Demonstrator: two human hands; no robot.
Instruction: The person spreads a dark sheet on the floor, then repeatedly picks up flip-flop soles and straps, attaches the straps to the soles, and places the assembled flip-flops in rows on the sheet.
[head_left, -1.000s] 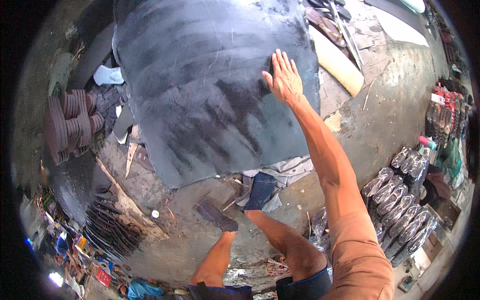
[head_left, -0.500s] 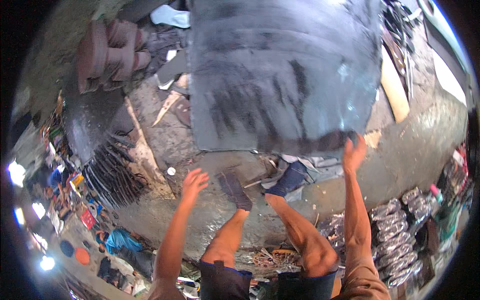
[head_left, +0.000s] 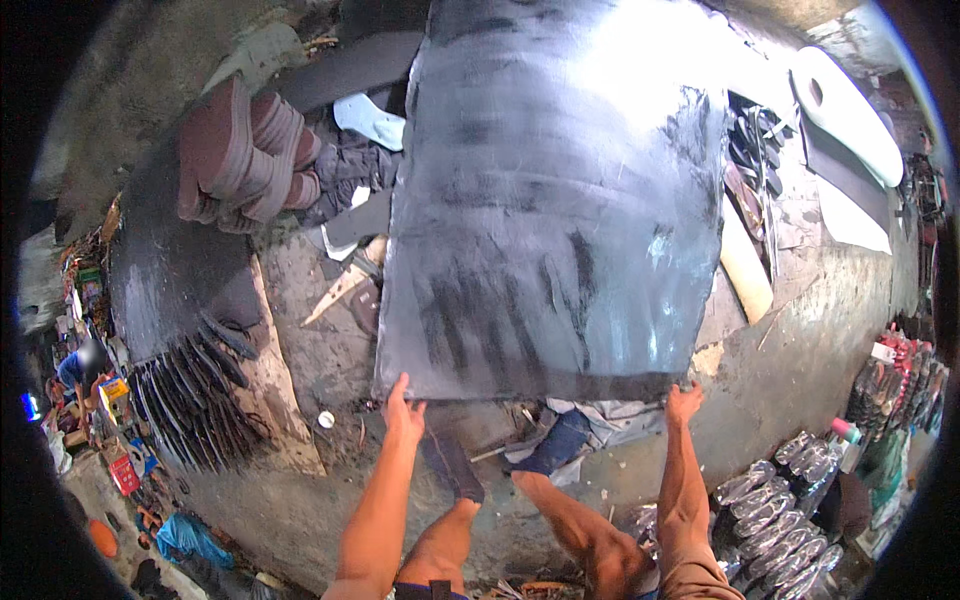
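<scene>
A large, dark grey, flat rubber sheet (head_left: 560, 210) lies spread on the concrete floor (head_left: 330, 340), its near edge just ahead of the person's knees; the left hand (head_left: 403, 412) rests at the sheet's near left corner, fingers loosely spread, though whether they pinch the edge cannot be told; the right hand (head_left: 684, 402) curls its fingers over the near right corner, gripping it. Stacked brown rubber pieces (head_left: 245, 155) sit beyond the far left corner; clear plastic packets (head_left: 790, 490) of dark goods line the floor's right edge.
</scene>
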